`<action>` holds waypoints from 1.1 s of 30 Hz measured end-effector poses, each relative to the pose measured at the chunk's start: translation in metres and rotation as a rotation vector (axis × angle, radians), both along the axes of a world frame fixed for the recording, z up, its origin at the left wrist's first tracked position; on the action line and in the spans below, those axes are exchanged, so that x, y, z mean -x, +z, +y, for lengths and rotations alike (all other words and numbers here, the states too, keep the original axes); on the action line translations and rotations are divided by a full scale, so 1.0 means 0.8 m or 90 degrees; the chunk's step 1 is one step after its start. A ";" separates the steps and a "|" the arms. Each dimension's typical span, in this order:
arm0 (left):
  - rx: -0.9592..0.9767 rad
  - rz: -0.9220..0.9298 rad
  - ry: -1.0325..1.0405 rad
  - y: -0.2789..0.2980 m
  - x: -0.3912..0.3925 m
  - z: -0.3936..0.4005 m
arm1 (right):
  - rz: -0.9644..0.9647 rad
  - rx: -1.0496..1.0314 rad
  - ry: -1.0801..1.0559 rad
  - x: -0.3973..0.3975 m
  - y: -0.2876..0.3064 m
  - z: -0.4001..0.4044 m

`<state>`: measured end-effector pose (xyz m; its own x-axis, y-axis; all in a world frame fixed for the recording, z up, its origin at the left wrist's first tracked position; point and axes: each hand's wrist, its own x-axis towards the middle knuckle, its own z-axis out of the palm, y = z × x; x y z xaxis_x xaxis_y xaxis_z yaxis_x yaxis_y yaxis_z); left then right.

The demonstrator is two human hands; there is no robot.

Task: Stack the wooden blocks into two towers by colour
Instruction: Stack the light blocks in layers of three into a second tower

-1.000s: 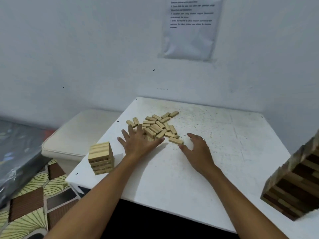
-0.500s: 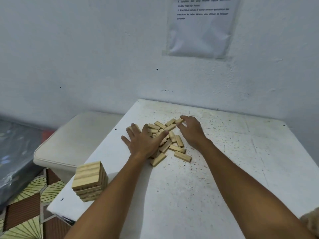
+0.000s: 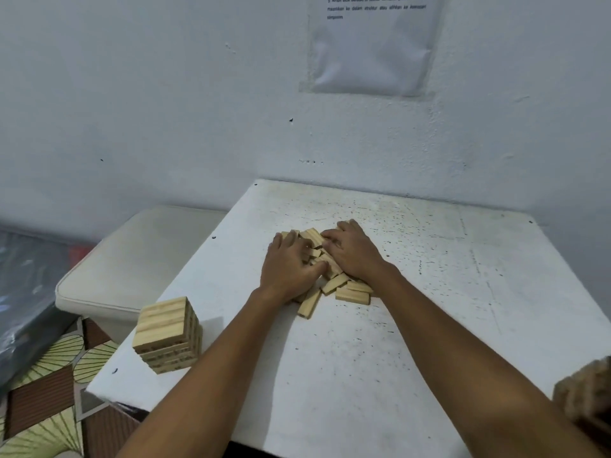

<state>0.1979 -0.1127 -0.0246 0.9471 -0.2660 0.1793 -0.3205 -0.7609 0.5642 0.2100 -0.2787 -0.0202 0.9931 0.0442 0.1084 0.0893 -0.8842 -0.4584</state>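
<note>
At the near right edge, a blurred corner of a darker block stack (image 3: pixel 585 395) pokes into view, probably the other tower. On the near left corner of the white table (image 3: pixel 429 325) stands a short tower of pale blocks (image 3: pixel 168 335). Farther in, 2 hands press on a loose pile of pale blocks (image 3: pixel 334 282): the left hand (image 3: pixel 291 267) lies flat with fingers spread, the right hand (image 3: pixel 355 254) has fingers slightly bent over the blocks. Beyond, a paper sheet (image 3: pixel 372 44) hangs on the wall.
</note>
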 end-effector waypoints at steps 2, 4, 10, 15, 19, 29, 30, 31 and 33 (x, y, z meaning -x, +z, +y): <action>0.013 -0.016 -0.029 0.000 0.013 -0.003 | -0.007 -0.007 -0.021 0.023 -0.001 -0.006; 0.012 -0.016 -0.059 0.001 0.029 -0.007 | -0.013 -0.002 -0.048 0.048 -0.002 -0.011; 0.022 -0.029 -0.128 0.004 0.081 -0.019 | -0.043 0.034 -0.116 0.117 -0.001 -0.020; 0.110 0.020 -0.179 0.003 0.103 -0.019 | -0.114 -0.068 -0.180 0.167 0.003 -0.030; 0.138 -0.067 -0.173 0.017 0.124 -0.008 | -0.177 -0.109 -0.157 0.215 0.016 -0.033; -0.116 -0.402 -0.308 -0.007 0.212 -0.002 | -0.172 0.032 0.003 0.312 0.006 -0.031; -0.120 -0.394 -0.296 -0.008 0.217 -0.001 | -0.176 0.058 0.011 0.314 0.005 -0.030; -0.116 -0.387 -0.294 -0.009 0.220 -0.001 | -0.179 0.079 0.015 0.315 0.004 -0.029; -0.095 -0.367 -0.309 -0.009 0.225 0.002 | -0.189 0.102 0.015 0.317 0.002 -0.025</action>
<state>0.0176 -0.1108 -0.0319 0.4848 -0.6885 0.5393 -0.8508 -0.5141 0.1085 -0.0438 -0.2986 -0.0183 0.9175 0.1071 0.3831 0.2199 -0.9391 -0.2641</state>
